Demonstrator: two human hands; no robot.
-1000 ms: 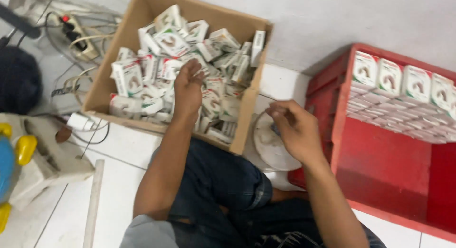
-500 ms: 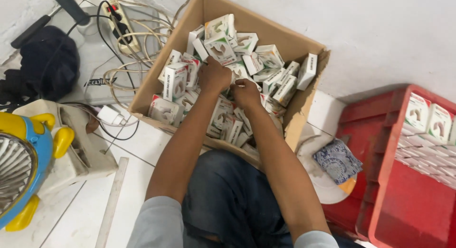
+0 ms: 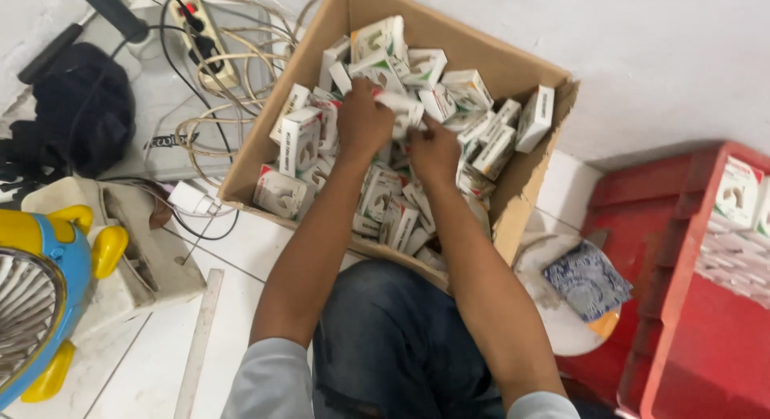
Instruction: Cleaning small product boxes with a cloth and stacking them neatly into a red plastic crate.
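Hands — left hand (image 3: 362, 121), right hand (image 3: 434, 150) — fingers clamped on small boxes (image 3: 399, 106) inside crowded cardboard carton (image 3: 513, 194).

Light: bright, even, diffuse; source not seen.
Shadows: soft, dark under red crate (image 3: 690, 307) against the wall, faint beside cardboard box (image 3: 513, 186).
Glare: none; white floor tiles slightly washed out.
Blur: mild motion softness, strongest at right edge.
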